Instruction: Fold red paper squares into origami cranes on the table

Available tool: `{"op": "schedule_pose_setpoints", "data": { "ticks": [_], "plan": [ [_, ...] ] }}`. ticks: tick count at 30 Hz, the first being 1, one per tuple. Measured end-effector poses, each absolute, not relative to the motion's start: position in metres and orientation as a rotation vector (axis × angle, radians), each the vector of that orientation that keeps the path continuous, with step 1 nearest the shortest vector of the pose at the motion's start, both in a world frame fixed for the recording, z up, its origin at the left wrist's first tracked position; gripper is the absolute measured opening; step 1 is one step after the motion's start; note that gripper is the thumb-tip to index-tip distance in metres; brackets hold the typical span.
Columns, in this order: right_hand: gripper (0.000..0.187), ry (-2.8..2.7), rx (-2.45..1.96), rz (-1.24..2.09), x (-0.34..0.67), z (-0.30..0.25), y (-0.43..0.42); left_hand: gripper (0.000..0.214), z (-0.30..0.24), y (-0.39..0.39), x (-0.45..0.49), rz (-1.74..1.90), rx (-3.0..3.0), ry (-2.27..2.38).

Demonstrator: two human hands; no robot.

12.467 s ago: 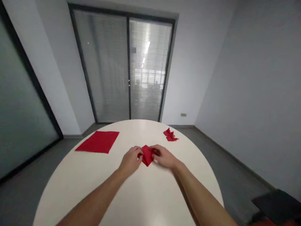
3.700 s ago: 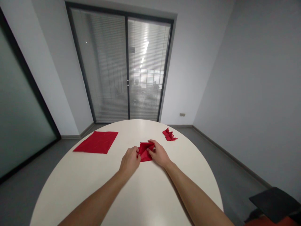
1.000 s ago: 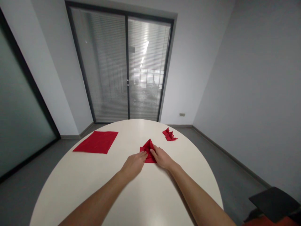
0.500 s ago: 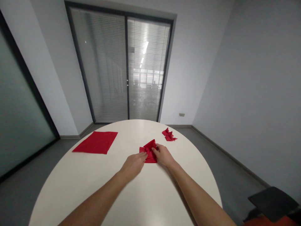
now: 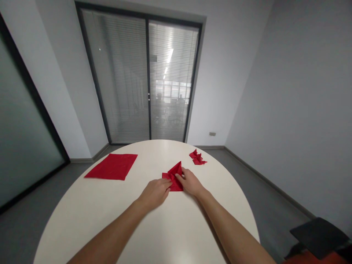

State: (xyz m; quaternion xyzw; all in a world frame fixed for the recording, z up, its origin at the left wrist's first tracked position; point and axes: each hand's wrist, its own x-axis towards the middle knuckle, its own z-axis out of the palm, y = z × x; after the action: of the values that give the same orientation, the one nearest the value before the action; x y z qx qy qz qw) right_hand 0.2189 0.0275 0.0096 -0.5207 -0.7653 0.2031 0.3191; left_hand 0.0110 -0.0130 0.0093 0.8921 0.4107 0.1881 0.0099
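A partly folded sheet of red paper [image 5: 176, 185] lies on the table in front of me, one pointed flap standing up at its far side. My left hand [image 5: 156, 192] presses its fingertips on the left part of the paper and hides some of it. At the right edge, my right hand [image 5: 191, 182] pinches the raised flap between thumb and fingers. Two small folded red paper figures [image 5: 199, 159] with pointed tips sit farther back on the right.
On the far left of the round white table [image 5: 162, 150] lies a flat red sheet [image 5: 112, 167]. A dark chair [image 5: 320, 236] with some red stands low at the right. Beyond the table are glass panels with blinds [image 5: 123, 80].
The raised flap stands slightly higher and more pointed. My right thumb has shifted a little left across the paper; my left hand has hardly moved.
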Motion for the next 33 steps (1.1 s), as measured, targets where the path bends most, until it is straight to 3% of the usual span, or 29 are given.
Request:
{"op": "schedule_pose_setpoints", "data": {
  "ticks": [6,12,17,26,33],
  "plan": [
    [0.024,-1.913,-1.642,0.296,0.206,0.002,0.031,0.022,0.023,-0.019,0.012,0.526,2.857,1.257],
    [0.025,-1.805,-1.479,0.479,0.214,-0.004,0.039,0.018,0.031,-0.021,0.007,0.501,2.870,1.260],
    [0.041,-1.723,-1.348,0.639,0.225,-0.012,0.047,0.025,0.021,-0.014,0.004,0.579,2.879,1.168],
    [0.053,-1.712,-1.495,0.396,0.233,-0.016,0.052,0.028,0.012,-0.004,-0.005,0.604,2.881,1.073],
    [0.035,-1.793,-1.372,0.278,0.237,-0.008,0.050,0.032,0.014,-0.004,-0.008,0.608,2.822,1.119]
  ]
}}
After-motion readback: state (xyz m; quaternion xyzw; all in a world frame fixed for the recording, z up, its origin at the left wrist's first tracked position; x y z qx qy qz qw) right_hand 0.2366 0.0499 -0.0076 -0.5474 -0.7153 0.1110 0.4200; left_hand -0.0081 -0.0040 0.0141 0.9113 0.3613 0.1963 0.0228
